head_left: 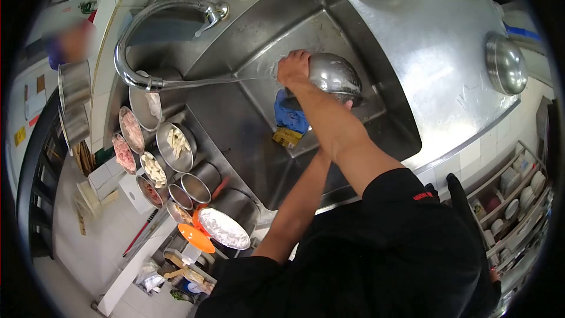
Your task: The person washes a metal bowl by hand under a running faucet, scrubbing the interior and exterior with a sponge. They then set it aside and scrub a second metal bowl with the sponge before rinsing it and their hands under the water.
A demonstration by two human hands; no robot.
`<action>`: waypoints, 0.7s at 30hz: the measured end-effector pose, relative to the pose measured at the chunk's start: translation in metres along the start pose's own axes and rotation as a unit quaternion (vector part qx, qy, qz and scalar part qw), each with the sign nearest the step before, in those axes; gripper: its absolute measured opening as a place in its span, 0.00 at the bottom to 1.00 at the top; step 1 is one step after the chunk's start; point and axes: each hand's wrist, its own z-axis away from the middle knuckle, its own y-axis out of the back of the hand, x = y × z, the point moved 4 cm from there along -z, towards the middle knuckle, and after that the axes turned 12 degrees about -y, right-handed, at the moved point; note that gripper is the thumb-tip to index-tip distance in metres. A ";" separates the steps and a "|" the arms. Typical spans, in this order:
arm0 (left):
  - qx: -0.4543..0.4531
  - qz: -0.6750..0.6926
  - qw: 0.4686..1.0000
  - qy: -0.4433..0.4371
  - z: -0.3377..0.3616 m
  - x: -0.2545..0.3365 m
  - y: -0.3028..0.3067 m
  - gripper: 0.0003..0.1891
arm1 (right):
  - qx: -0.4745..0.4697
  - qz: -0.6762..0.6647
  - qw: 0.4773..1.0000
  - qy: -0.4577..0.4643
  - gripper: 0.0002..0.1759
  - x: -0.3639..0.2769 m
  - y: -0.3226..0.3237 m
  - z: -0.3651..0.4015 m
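A shiny metal bowl (332, 73) is tilted on its side over the sink (229, 135), wet with whitish streaks. My right hand (294, 66) grips its left edge, fingers curled. My forearms cross, the right one over the left. Below the bowl, my left hand (348, 104) supports its lower edge; most of that hand is hidden behind my right forearm. From the curved faucet (122, 53) a stream of water runs toward my right hand. A blue cloth (289, 113) and a yellow piece, perhaps a sponge (287, 137), lie in the sink beneath.
Several metal containers of food, including a bowl of pale strips (178, 143) and a tub of white powder (223, 228), crowd the left side. Upturned bowls (506, 63) sit on the right steel counter (435, 70). A blurred person (69, 41) appears far left.
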 end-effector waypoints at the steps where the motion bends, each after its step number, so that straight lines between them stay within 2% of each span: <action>1: 0.077 -0.106 0.991 -0.030 -0.004 0.021 -0.006 0.33 | 0.019 0.031 0.999 0.019 0.23 -0.005 -0.006 0.002; 2: 0.070 -0.105 0.991 -0.031 -0.015 0.026 -0.011 0.33 | 0.021 0.030 0.999 0.012 0.23 -0.010 -0.015 0.004; 4: 0.124 -0.006 0.989 0.076 -0.041 0.014 -0.017 0.28 | 0.041 0.069 0.996 0.048 0.23 -0.015 -0.028 0.011; 5: 0.124 -0.003 0.989 0.078 -0.048 0.009 -0.018 0.28 | 0.039 0.072 0.996 0.047 0.23 -0.012 -0.031 0.014; 6: 0.111 0.125 0.985 0.036 -0.056 -0.011 -0.012 0.27 | 0.025 0.059 0.997 0.041 0.23 -0.011 -0.031 0.017; 7: 0.095 0.250 0.963 -0.010 -0.062 -0.004 -0.011 0.25 | 0.013 0.045 0.998 0.035 0.23 -0.011 -0.028 0.018; 8: 0.121 0.262 0.954 0.084 -0.053 -0.009 -0.005 0.23 | 0.016 0.046 0.998 0.036 0.23 -0.010 -0.023 0.018; 9: 0.120 0.262 0.954 0.082 -0.050 -0.015 -0.003 0.23 | -0.043 0.043 0.998 0.034 0.23 -0.005 -0.020 0.020; 10: 0.141 0.397 0.906 0.049 -0.045 -0.024 0.000 0.21 | -0.104 0.040 0.993 0.032 0.24 -0.001 -0.021 0.022; 11: 0.160 0.523 0.837 0.016 -0.043 -0.033 0.002 0.21 | -0.106 0.042 0.993 0.032 0.24 0.003 -0.017 0.024; 12: 0.280 0.567 0.771 0.077 -0.042 -0.020 -0.001 0.22 | -0.141 0.027 0.989 0.045 0.24 0.007 -0.018 0.026; 13: 0.284 0.570 0.767 0.078 -0.042 -0.023 0.015 0.22 | -0.176 0.015 0.983 0.057 0.25 0.014 -0.017 0.028; 14: 0.236 0.586 0.770 0.090 -0.039 -0.023 0.035 0.22 | -0.179 0.022 0.982 0.057 0.25 0.027 -0.014 0.027; 15: 0.186 0.601 0.771 0.099 -0.038 -0.025 0.047 0.22 | -0.210 -0.030 0.972 0.104 0.26 0.042 -0.007 0.026; 16: 0.188 0.606 0.767 0.096 -0.040 -0.026 0.055 0.22 | -0.238 -0.081 0.956 0.151 0.28 0.056 0.000 0.025; 18: 0.348 0.561 0.735 0.154 -0.042 -0.036 0.070 0.23 | -0.147 -0.180 0.970 0.071 0.30 0.101 0.007 0.029; 19: 0.351 0.564 0.732 0.151 -0.036 -0.033 0.070 0.23 | -0.123 -0.254 0.959 0.030 0.29 0.126 0.003 0.033; 20: 0.347 0.534 0.754 0.163 -0.024 -0.027 0.065 0.23 | -0.097 -0.327 0.940 -0.014 0.29 0.147 -0.004 0.039; 21: 0.341 0.502 0.775 0.176 -0.016 -0.020 0.059 0.22 | -0.015 -0.367 0.929 -0.044 0.27 0.162 -0.012 0.050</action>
